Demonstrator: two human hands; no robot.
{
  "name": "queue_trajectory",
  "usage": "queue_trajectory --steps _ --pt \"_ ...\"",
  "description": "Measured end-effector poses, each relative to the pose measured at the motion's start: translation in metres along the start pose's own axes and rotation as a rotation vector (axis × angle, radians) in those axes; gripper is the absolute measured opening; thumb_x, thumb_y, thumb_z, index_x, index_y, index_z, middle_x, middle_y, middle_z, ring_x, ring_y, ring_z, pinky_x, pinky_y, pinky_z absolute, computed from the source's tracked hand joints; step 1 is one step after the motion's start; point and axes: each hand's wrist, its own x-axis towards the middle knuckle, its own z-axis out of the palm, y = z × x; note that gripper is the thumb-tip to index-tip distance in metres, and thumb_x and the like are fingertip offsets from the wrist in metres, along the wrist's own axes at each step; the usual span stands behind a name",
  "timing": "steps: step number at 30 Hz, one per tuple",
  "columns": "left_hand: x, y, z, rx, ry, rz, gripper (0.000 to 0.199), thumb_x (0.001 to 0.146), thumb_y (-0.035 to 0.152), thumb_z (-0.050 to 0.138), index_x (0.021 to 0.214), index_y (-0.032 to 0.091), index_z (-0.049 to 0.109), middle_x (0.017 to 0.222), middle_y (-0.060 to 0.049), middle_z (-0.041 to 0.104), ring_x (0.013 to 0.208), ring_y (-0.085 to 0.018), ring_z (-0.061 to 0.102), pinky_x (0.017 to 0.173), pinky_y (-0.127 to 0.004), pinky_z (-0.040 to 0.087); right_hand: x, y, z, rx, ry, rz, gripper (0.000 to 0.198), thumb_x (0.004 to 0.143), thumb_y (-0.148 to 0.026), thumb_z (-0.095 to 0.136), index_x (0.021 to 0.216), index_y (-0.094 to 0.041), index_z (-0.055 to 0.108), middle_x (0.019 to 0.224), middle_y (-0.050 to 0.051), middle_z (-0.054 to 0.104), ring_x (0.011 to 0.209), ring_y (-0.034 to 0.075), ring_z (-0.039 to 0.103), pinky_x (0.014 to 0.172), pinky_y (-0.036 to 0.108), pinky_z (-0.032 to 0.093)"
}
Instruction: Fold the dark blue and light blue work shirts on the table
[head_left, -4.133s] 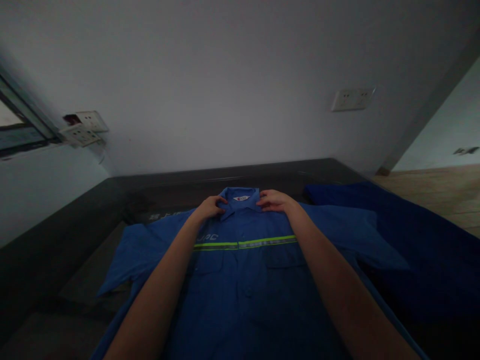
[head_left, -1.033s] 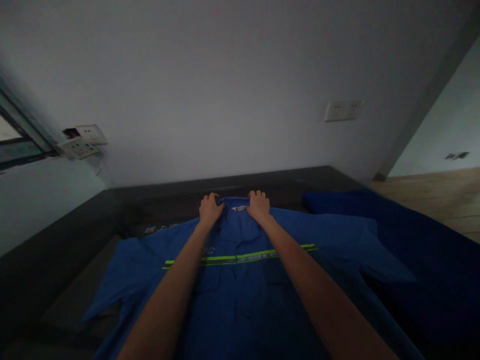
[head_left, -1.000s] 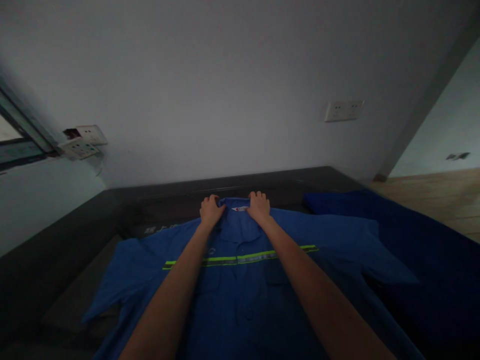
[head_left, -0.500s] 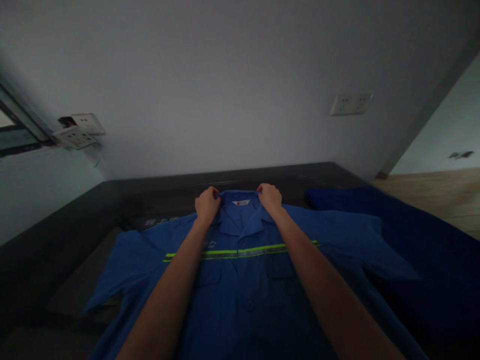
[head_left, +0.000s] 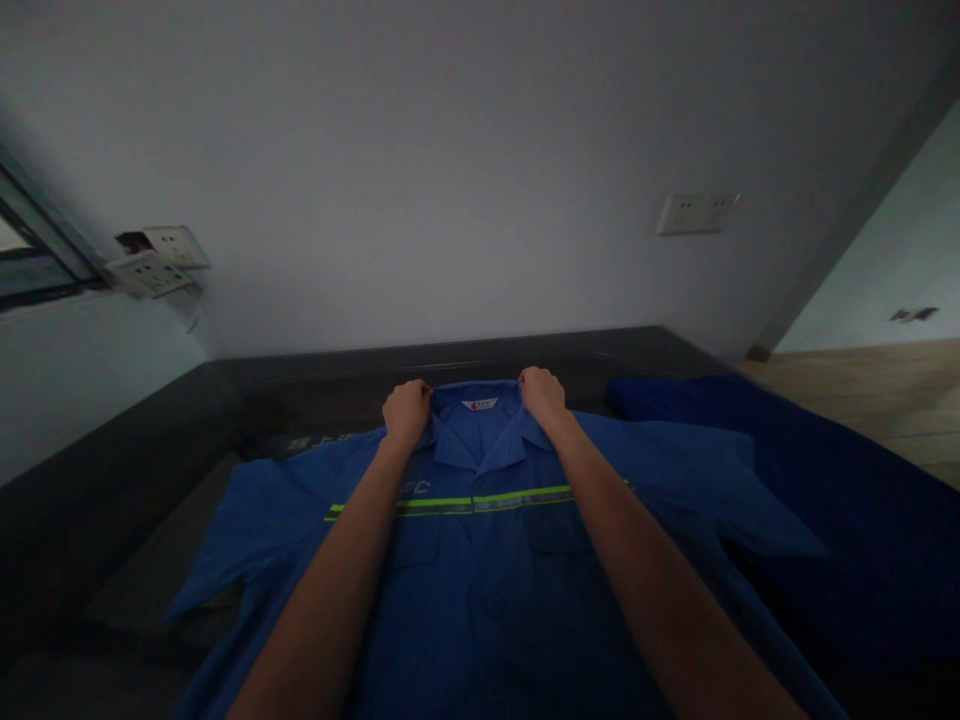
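Observation:
A blue short-sleeved work shirt (head_left: 472,560) lies spread out with its front up and its collar at the far end. A yellow-green and grey reflective stripe crosses its chest, with a flap pocket below on each side. My left hand (head_left: 407,410) pinches the collar at its left corner, fingers closed on the cloth. At the collar's right corner, my right hand (head_left: 541,392) grips in the same way. Between them shows a small white label inside the neck. My forearms cover parts of the chest and stripe.
Beneath the shirt is a dark surface with a raised dark edge (head_left: 450,352) along the wall. Darker blue cloth (head_left: 750,420) lies to the right. Wall sockets (head_left: 697,213) are at the right, and more sockets (head_left: 161,260) stick out at the left corner. Wooden floor (head_left: 862,395) shows far right.
My left hand has shifted slightly left along the collar, and the neck looks a little wider. Both hands still hold the collar. The view has moved very slightly.

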Motion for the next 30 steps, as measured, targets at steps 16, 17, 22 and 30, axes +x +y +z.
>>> queue_trajectory --steps 16,17,22,30 --pt "-0.006 0.005 0.016 -0.045 -0.070 -0.074 0.028 0.082 0.044 0.055 0.100 0.022 0.054 0.108 -0.008 0.062 0.099 -0.026 0.062 0.078 -0.036 0.050 -0.009 -0.007 0.015 -0.026 0.106 -0.030 0.027 0.082 -0.038 0.065 0.099 -0.018 0.058 0.103 0.010 0.067 0.098 0.025 0.063 0.077 0.032 0.048" --pt "-0.006 0.005 0.015 -0.038 -0.067 -0.068 0.023 0.083 0.040 0.054 0.098 0.023 0.054 0.107 -0.008 0.062 0.099 -0.026 0.062 0.077 -0.036 0.050 -0.010 -0.008 0.015 -0.021 0.105 -0.030 0.032 0.081 -0.041 0.066 0.101 -0.018 0.057 0.103 0.010 0.067 0.098 0.026 0.063 0.076 0.033 0.048" --pt "-0.005 0.005 0.008 -0.014 -0.033 -0.038 0.015 0.085 0.035 0.051 0.092 0.024 0.058 0.104 -0.006 0.063 0.098 -0.025 0.062 0.077 -0.035 0.050 -0.011 -0.009 0.015 0.010 0.051 0.012 0.036 0.080 -0.031 0.068 0.110 -0.017 0.053 0.105 0.012 0.067 0.099 0.026 0.063 0.077 0.033 0.048" --pt "-0.001 0.003 0.000 0.011 -0.047 -0.029 0.019 0.086 0.035 0.051 0.093 0.023 0.064 0.103 -0.009 0.067 0.097 -0.027 0.063 0.077 -0.034 0.050 -0.006 -0.004 0.006 0.032 0.032 0.068 0.018 0.088 -0.017 0.050 0.099 -0.017 0.064 0.105 0.013 0.068 0.102 0.025 0.063 0.081 0.031 0.047"
